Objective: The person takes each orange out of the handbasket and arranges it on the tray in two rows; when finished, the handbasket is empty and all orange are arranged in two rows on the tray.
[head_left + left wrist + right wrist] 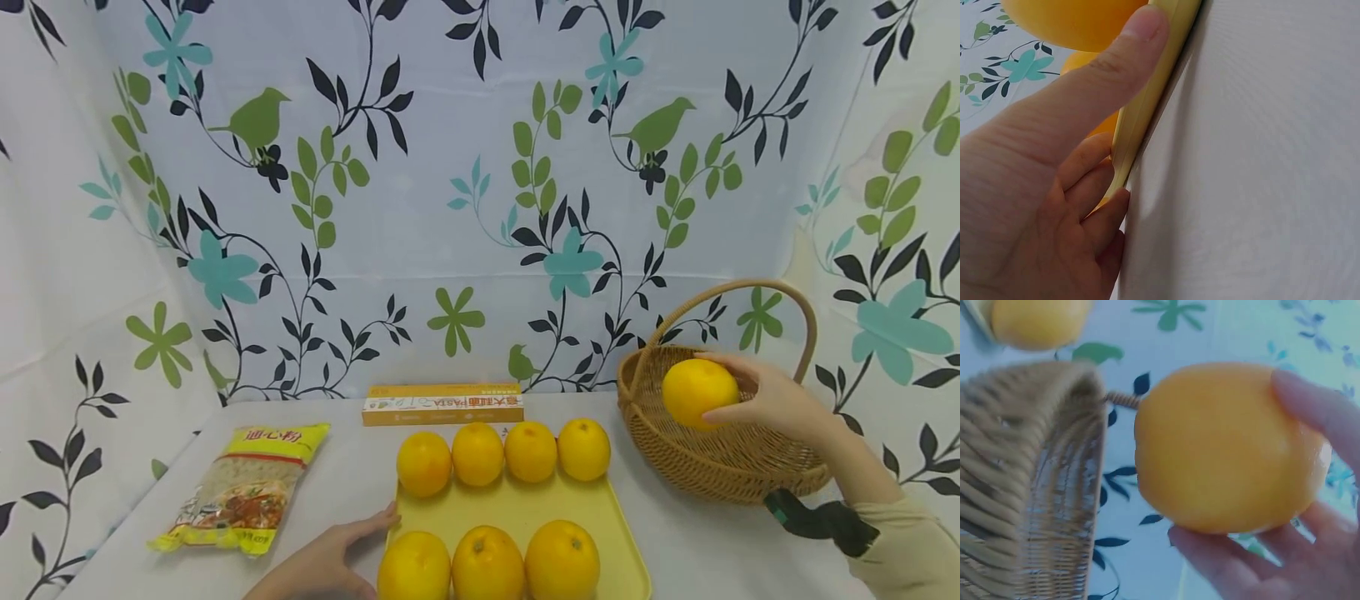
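Note:
An orange [701,394] is gripped by my right hand [780,400], thumb on one side and fingers on the other. In the head view it shows in front of the wicker basket [652,442]; the right wrist view has the orange [1229,450] beside the basket's rim [1094,381]. My left hand [330,558] touches the left edge of a yellow tray [510,508], its fingers nearly straight along the side. In the left wrist view the thumb lies on the tray's rim [1141,106]. Several oranges [487,562] sit on the tray in a back row and a front row.
A bag of pasta [243,483] lies left of the tray. Behind the tray is a long pasta box [442,406]. The basket's tall handle [738,285] arches over its opening. A patterned cloth [450,208] hangs behind the white table [345,475].

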### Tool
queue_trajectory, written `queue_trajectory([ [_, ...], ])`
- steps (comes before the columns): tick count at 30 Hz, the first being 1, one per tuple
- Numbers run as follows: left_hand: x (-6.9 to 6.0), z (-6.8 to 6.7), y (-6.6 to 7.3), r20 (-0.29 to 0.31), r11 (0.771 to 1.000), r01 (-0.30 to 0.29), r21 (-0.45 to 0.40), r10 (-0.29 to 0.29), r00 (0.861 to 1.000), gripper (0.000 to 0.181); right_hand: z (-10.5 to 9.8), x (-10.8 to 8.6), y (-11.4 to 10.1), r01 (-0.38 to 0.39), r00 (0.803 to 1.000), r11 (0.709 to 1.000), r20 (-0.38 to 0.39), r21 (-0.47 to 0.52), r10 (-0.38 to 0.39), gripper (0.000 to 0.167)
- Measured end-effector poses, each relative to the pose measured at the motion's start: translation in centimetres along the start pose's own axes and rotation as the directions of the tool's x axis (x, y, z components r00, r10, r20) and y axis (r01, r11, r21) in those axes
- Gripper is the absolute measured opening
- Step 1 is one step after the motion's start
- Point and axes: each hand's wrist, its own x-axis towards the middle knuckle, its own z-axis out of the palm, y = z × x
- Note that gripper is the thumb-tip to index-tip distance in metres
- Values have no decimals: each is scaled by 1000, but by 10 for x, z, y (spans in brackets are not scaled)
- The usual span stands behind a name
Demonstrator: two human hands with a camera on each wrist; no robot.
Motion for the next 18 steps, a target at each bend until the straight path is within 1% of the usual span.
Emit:
queue_trajectory([
  [2,1,1,-1,-1,1000,1,1,-1,1000,85,7,-11,-4,54,999,998,6,22,-54,71],
  [5,1,1,-1,-10,1000,8,5,-8,1000,87,24,-26,-9,132,990,986,30,98,-136,69],
  [7,0,1,-1,-11,1000,25,-8,-25,1000,87,38,-35,-9,185,978,969,65,165,-197,68],
  [10,0,3,-1,-17,998,57,-27,-58,998,89,61,-45,-4,222,957,939,123,264,-262,66],
  [11,0,3,-1,-17,997,69,-40,-70,997,89,68,-48,-1,213,952,930,149,298,-266,65],
  [13,0,4,-1,-18,996,74,-47,-75,997,89,82,-51,4,176,945,921,202,348,-257,63],
  [15,0,5,-1,-18,997,62,-43,-63,998,88,94,-54,8,111,940,919,261,378,-221,61],
  [17,0,4,-1,-18,998,52,-38,-53,998,87,104,-54,12,34,931,913,319,406,-177,59],
  [18,0,4,0,-19,999,45,-27,-46,999,87,108,-54,14,8,926,911,341,412,-162,59],
])
